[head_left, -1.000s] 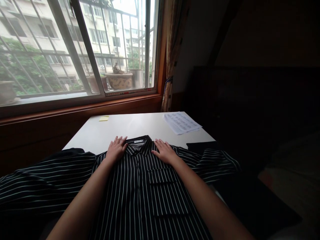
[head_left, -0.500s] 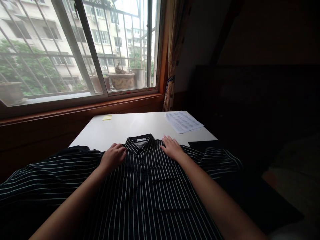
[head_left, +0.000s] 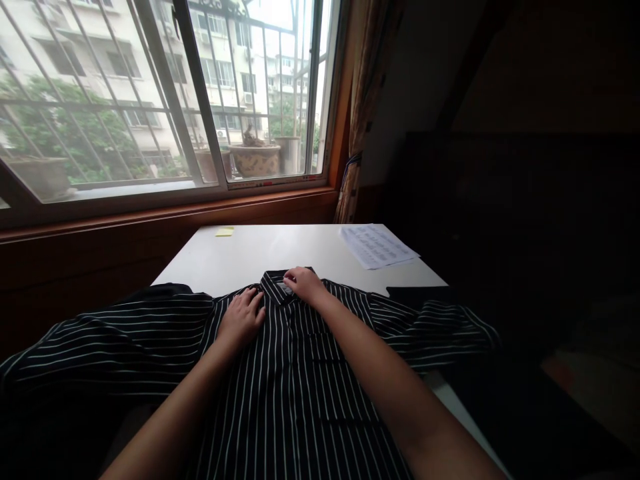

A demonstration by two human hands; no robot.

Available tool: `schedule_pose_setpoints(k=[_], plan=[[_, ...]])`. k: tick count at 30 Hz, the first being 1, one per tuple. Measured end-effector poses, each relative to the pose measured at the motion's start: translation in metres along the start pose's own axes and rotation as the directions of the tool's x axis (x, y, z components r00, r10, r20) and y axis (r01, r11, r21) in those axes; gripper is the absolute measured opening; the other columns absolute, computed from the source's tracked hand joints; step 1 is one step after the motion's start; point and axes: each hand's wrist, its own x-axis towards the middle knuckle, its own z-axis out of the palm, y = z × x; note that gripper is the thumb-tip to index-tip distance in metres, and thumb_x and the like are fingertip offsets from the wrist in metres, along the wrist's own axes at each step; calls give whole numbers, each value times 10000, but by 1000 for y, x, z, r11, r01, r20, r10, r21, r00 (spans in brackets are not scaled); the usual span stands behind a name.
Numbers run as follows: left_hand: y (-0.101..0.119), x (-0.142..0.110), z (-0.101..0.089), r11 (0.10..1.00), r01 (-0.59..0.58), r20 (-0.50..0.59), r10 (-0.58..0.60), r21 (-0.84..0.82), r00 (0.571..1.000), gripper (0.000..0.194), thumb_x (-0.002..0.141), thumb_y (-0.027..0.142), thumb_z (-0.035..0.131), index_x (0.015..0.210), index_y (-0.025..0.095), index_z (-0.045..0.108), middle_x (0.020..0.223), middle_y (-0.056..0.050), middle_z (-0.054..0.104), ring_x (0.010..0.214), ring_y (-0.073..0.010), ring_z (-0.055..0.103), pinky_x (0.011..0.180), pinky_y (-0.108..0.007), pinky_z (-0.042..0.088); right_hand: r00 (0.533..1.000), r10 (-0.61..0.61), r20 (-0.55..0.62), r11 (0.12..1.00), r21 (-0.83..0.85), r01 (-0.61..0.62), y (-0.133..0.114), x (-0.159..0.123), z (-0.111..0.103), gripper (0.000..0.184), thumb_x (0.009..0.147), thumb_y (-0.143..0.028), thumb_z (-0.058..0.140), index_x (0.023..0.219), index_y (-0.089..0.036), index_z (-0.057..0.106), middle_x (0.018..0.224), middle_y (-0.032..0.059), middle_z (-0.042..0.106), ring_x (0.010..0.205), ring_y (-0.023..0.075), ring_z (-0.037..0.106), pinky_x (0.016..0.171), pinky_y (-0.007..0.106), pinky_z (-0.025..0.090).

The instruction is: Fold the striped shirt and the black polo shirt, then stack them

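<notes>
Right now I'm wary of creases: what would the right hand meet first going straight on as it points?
The right hand would likely meet the left part of the collar on the striped shirt; depth is unclear, so it might pass just above.

The bare left forearm (head_left: 185,400) slants forward and inward to a left hand (head_left: 243,315) held palm down, its fingers (head_left: 246,295) slightly spread, while the right forearm (head_left: 380,373) angles in to a right hand (head_left: 306,283) reaching farther forward, turned leftward, fingers bent and close together.
</notes>
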Motion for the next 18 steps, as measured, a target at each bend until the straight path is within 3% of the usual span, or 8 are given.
schedule_pose_setpoints(k=[7, 13, 18], plan=[[1, 0, -1, 1000, 13, 23, -13, 11, 1000, 482, 985, 373, 438, 1417, 179, 526, 1504, -123, 485, 1424, -280, 394, 1192, -462, 287, 986, 140, 92, 977, 147, -153, -24, 52, 50, 443, 840, -344, 718, 1254, -221, 620, 1011, 37, 745, 920, 187, 681, 804, 274, 501], [-1, 1, -4, 995, 97, 79, -98, 19, 992, 534, 994, 421, 394, 1473, 195, 459, 1561, -103, 409, 1477, -277, 297, 1205, -483, 225, 968, 248, 40, 950, 184, -251, -18, 64, 65, 314, 881, -262, 641, 1194, -240, 628, 958, 14, 735, 868, 162, 688, 765, 257, 502], [-8, 3, 0, 987, 161, 144, -158, -12, 977, 580, 988, 481, 382, 1513, 234, 398, 1609, -73, 310, 1509, -301, 201, 1197, -555, 162, 969, 247, -8, 956, 165, -242, -16, 60, 70, 259, 902, -250, 617, 1160, -259, 628, 948, 3, 739, 886, 165, 688, 770, 267, 498]])
